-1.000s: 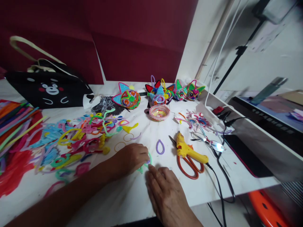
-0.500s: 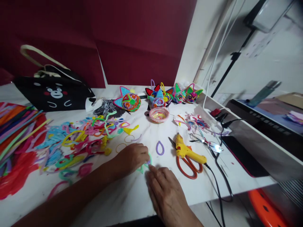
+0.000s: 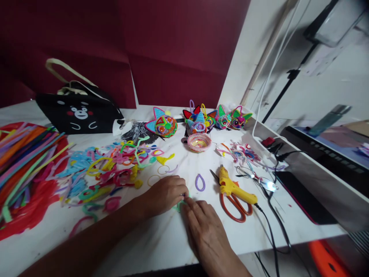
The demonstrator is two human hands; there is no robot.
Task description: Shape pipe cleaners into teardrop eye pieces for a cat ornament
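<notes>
Green pipe cleaner [image 3: 178,207], lower centre of the frame: left hand [image 3: 170,193] pinched it, right hand's [image 3: 204,229] grip couldn't be told; gentle, steady pressure probably suited best.

On my remote feed I see a bare left hand [image 3: 167,193], a long, bare left forearm [image 3: 99,230] narrowing at the wrist, and a bare, broad-backed right hand [image 3: 208,234].

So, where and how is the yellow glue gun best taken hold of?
Probably by its handle, from the near right side: the glue gun lies across the orange-handled scissors, handle slanting toward the right and nozzle pointing away from the person.
</notes>
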